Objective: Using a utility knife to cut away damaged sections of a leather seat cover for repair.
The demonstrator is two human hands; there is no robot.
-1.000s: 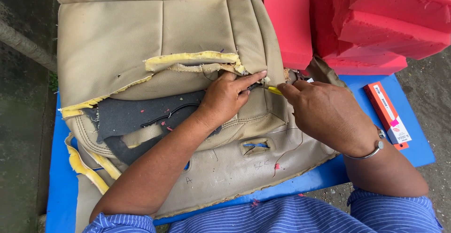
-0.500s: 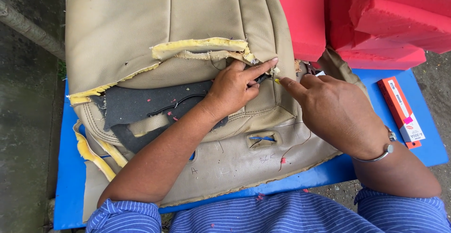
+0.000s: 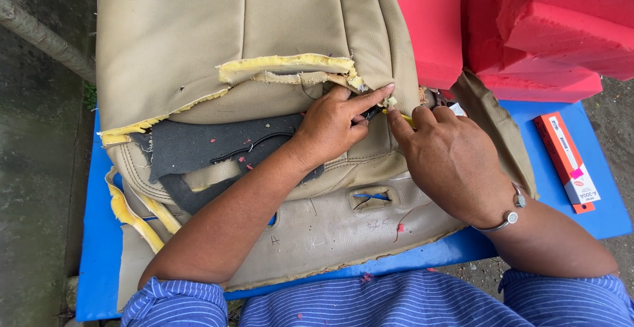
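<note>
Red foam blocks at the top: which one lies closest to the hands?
The flat-faced red foam block on the left, right beside the beige seat cover; the stacked blocks sit further right of the hands.

1. Red foam blocks (image 3: 528,30) wall off the far right, just beyond the right hand (image 3: 452,162).
2. The beige seat cover (image 3: 198,43) fills the blue tabletop (image 3: 99,261) to its left, far and near edges.
3. Bare tabletop lies open at the right, around an orange box (image 3: 566,161).
4. The left hand (image 3: 330,126) and forearm cross the cover's middle.
</note>
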